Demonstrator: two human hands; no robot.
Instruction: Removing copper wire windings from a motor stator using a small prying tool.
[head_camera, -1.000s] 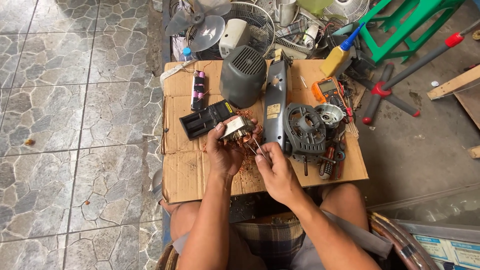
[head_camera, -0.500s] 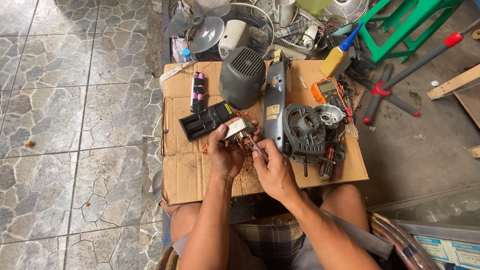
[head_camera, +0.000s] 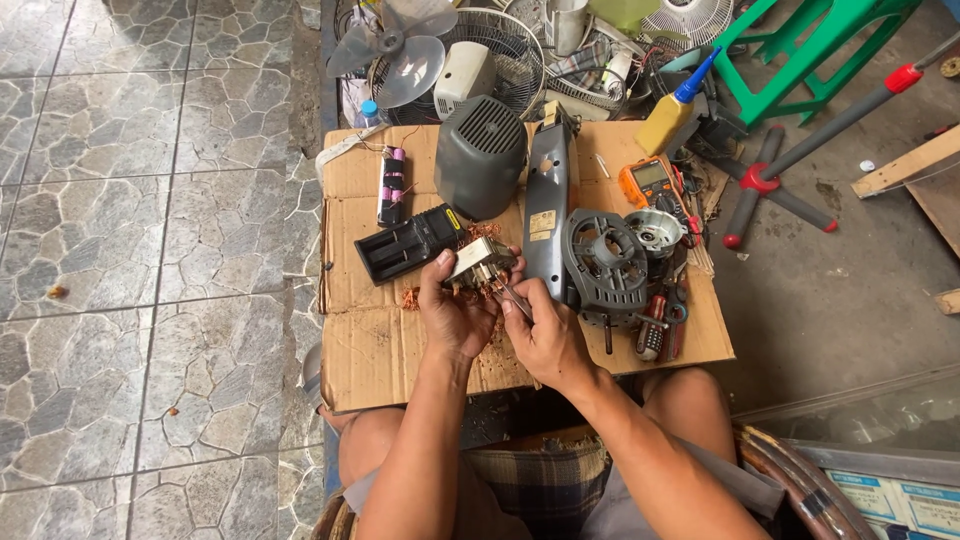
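Head view, read left to right. Grey stone floor tiles fill the left side. On the flattened cardboard sheet lie a purple battery pack and a black battery charger. Your left hand rises from the lower edge, forearm nearly vertical, fingers curled and gripping the motor stator, a pale metal block with copper windings, held just above the cardboard near its middle. Your right hand comes in from the lower right, forearm slanted, fingers closed on a thin metal tool whose tip meets the stator. The tool's kind is hard to make out, as your fingers cover most of it. Behind the hands stand a dark grey motor cover and a long grey housing. Further right lie a round grey motor frame, an orange multimeter and screwdrivers, partly overlapping. A yellow bottle and a green stool, cut off by the top edge, close the right side.
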